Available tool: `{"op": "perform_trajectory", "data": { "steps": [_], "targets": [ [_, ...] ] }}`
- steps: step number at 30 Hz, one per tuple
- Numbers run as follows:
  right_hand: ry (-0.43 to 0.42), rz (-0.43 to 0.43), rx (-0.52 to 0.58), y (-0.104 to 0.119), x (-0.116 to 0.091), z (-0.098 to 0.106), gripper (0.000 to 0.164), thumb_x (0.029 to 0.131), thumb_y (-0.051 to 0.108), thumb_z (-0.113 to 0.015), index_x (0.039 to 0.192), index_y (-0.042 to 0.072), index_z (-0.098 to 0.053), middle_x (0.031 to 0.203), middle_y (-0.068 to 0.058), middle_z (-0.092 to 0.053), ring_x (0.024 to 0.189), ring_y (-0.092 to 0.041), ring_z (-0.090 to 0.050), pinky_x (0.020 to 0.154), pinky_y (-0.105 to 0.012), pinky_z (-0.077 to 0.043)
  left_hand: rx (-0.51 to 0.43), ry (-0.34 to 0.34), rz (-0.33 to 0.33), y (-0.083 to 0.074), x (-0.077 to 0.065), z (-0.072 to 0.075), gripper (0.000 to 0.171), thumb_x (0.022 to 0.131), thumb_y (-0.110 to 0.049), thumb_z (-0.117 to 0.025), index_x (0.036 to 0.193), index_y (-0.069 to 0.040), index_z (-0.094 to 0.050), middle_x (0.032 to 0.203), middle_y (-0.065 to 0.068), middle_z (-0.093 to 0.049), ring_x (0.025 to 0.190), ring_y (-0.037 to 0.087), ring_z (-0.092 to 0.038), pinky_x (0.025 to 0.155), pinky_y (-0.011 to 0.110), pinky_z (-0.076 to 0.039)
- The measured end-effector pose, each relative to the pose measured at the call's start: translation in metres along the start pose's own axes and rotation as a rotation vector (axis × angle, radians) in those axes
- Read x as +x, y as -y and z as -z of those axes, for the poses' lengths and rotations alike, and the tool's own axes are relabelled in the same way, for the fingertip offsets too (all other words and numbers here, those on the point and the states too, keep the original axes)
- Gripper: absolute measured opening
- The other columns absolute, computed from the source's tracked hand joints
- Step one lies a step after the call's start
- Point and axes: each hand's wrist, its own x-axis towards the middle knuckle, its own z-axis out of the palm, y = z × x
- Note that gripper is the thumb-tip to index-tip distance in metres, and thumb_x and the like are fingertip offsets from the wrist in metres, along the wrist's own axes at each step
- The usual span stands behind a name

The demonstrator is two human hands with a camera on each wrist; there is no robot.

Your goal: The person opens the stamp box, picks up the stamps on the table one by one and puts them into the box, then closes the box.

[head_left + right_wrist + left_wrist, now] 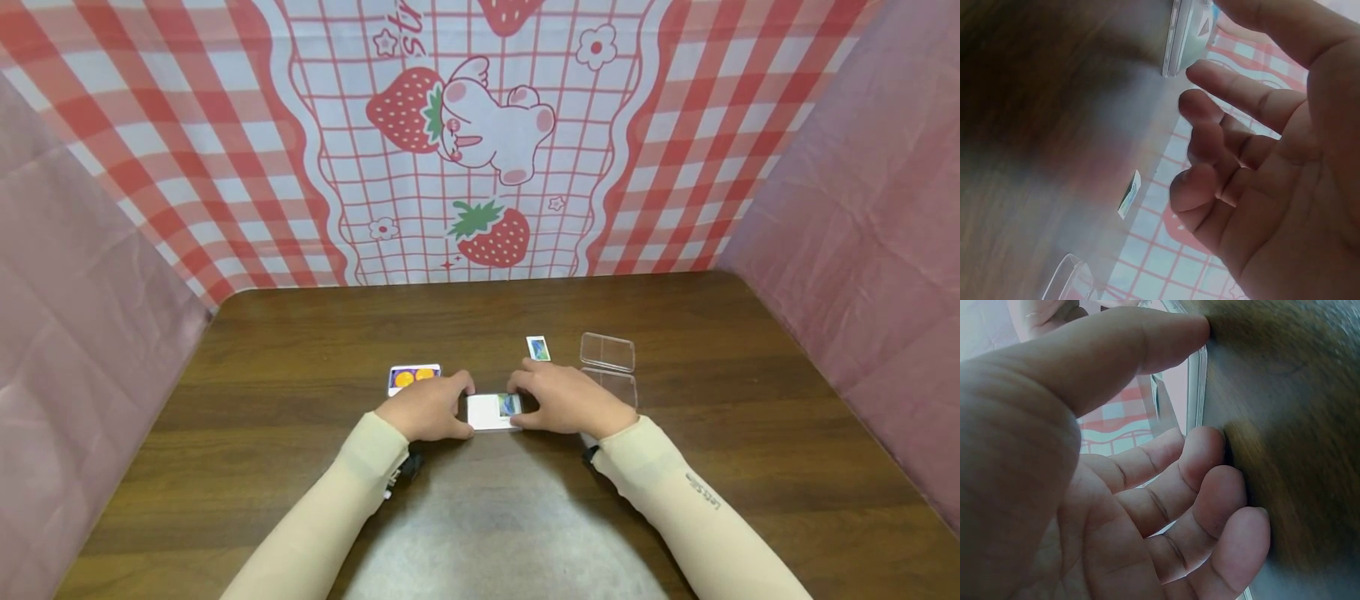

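A flat clear plastic case lies on the wooden table between both hands. Inside it show a white backing and, in its right half, a small stamp-like picture in blue and green. At the case's left edge, my left hand holds it with thumb and index finger near the two corners; the other fingertips are bent down to the tabletop. My right hand grips the right edge, thumb at the near corner and index finger at the far one. Its other fingers curl loosely and hold nothing.
Beyond the right hand lies another small stamp-like picture. An opened clear case sits to the right, partly behind that hand. Left of centre is a white-framed card with orange rounds. A strawberry-patterned cloth hangs along the back edge.
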Motion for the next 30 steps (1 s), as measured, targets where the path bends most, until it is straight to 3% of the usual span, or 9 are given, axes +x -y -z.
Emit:
{"op": "perform_trajectory", "data": {
  "steps": [9, 30],
  "targets": [
    [-0.022, 0.028, -0.019, 0.0010, 0.0008, 0.0030, 0.021, 0.090, 0.032, -0.081, 0.100, 0.017, -0.071, 0.094, 0.003, -0.058, 0.073, -0.009, -0.050, 0.063, -0.031, -0.047, 0.007, -0.001, -0.001, -0.0003, 0.0001, 0.0000, 0.046, 0.084, -0.030, -0.085, 0.117, -0.013, -0.058, 0.081, -0.001, -0.061, 0.070, 0.014, -0.057, 0.064, 0.032, -0.046],
    [-0.005, 0.016, -0.005, -0.0012, 0.0017, -0.0010, 0.021, 0.088, 0.031, -0.083, 0.099, 0.018, -0.072, 0.091, 0.007, -0.057, 0.076, -0.008, -0.051, 0.067, -0.031, -0.048, -0.003, 0.006, 0.008, -0.0012, -0.0008, 0.0011, 0.045, 0.086, -0.031, -0.084, 0.118, -0.014, -0.058, 0.082, -0.001, -0.061, 0.071, 0.014, -0.057, 0.064, 0.032, -0.046]
  ]
}}
